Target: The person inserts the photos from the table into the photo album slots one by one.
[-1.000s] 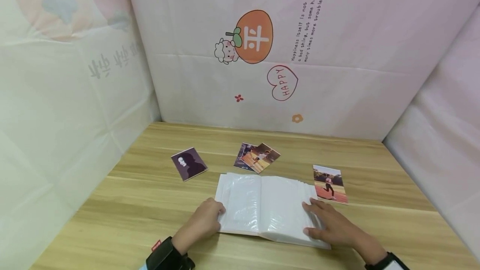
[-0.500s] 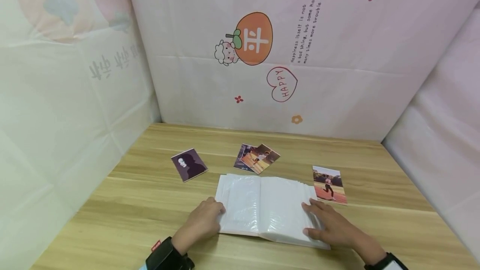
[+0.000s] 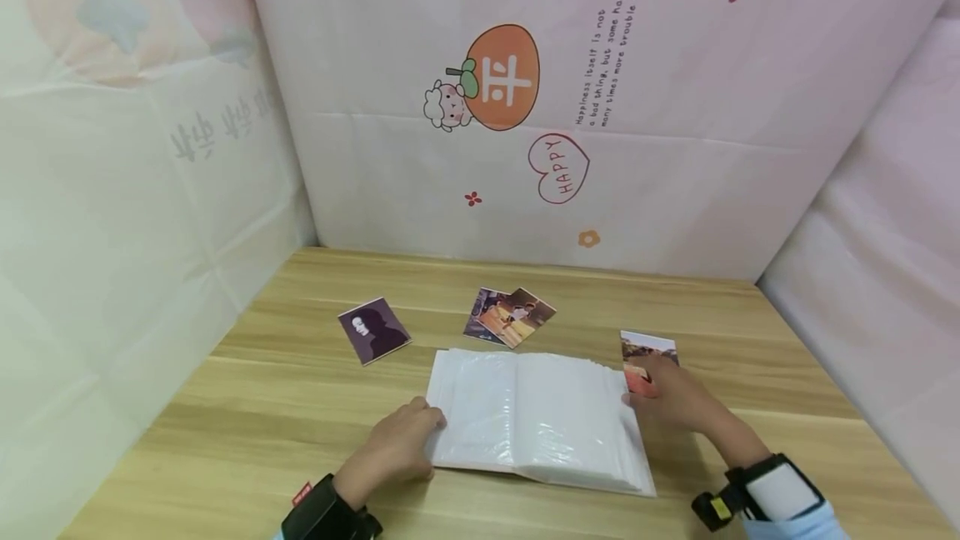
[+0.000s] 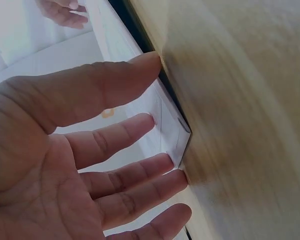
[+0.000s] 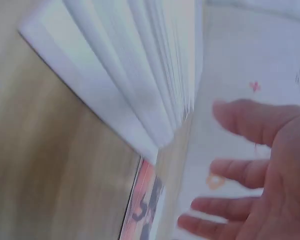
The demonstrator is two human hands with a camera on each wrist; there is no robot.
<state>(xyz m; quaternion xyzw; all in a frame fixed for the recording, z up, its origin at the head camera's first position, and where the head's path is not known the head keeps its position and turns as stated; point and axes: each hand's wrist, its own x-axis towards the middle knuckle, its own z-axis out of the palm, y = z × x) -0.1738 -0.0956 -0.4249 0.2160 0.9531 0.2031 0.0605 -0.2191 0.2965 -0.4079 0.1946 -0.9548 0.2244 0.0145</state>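
Observation:
A photo album (image 3: 566, 415) lies spread near the table's front, its white pages and clear sleeves facing up. Along its left edge rests my left hand (image 3: 397, 440); in the left wrist view the fingers are extended, with fingertips (image 4: 165, 161) at the album's corner. My right hand (image 3: 671, 394) is over a photo (image 3: 648, 343) of a runner on a red track, just right of the album, covering part of it. The right wrist view shows that hand's fingers (image 5: 240, 172) spread and holding nothing, beside the fanned pages.
Behind the album lie two overlapping photos, the upper one (image 3: 525, 319) warm-toned and the lower one (image 3: 480, 315) dark. A dark photo (image 3: 375, 330) with a pale face lies to the left. Printed white cloth (image 3: 390, 165) walls the wooden table (image 3: 262, 407) at back and sides.
My right hand has left the album's right edge and moved up and right over the runner photo. The left hand stays at the left edge.

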